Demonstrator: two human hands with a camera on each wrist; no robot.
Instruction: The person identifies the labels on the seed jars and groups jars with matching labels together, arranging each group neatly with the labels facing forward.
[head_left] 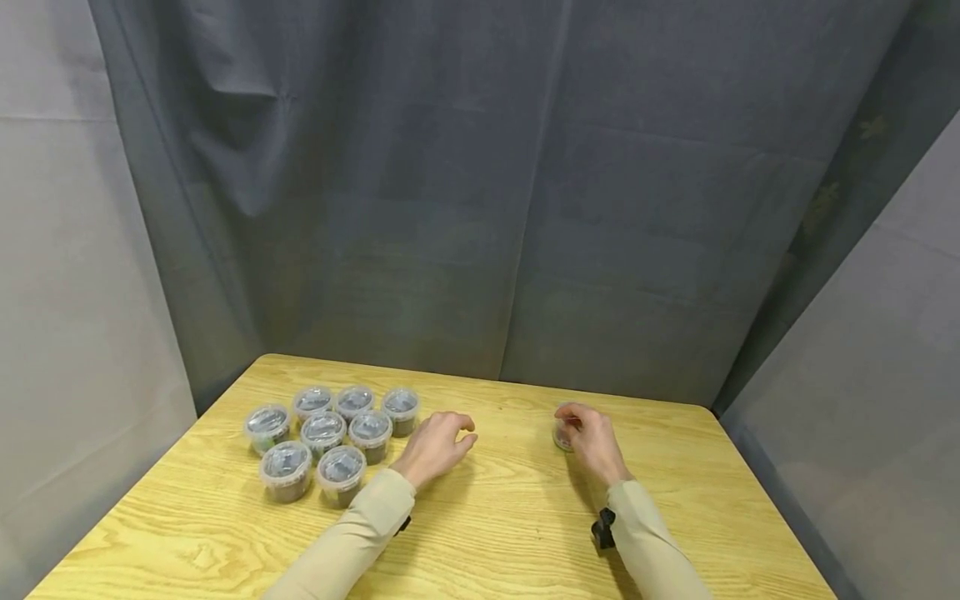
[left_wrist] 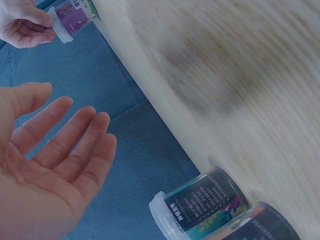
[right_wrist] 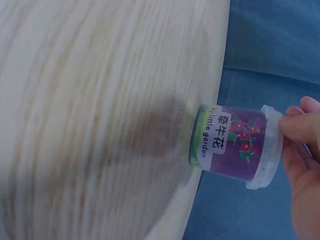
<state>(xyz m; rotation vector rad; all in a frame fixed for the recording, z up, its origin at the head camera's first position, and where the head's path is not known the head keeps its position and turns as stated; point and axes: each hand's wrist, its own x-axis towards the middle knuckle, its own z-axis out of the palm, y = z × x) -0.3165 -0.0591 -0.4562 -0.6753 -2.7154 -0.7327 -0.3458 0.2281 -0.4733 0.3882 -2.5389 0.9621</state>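
My right hand (head_left: 595,443) pinches the lid edge of a clear plastic cup (right_wrist: 235,142) with a purple and green "My little garden" label; the cup's base is at the wooden table's surface. In the left wrist view the same cup (left_wrist: 74,19) shows beside the right hand's fingers (left_wrist: 30,27). My left hand (head_left: 435,450) is over the table, right of a group of lidded cups (head_left: 371,430), palm up in its wrist view with fingers slightly bent and nothing in them. Two dark-labelled cups (left_wrist: 205,202) stand near it there.
Several lidded cups (head_left: 286,468) stand grouped on the left part of the wooden table (head_left: 510,517). A dark grey curtain (head_left: 450,208) hangs behind the table, with lighter grey panels at the left (head_left: 75,250) and right (head_left: 862,375).
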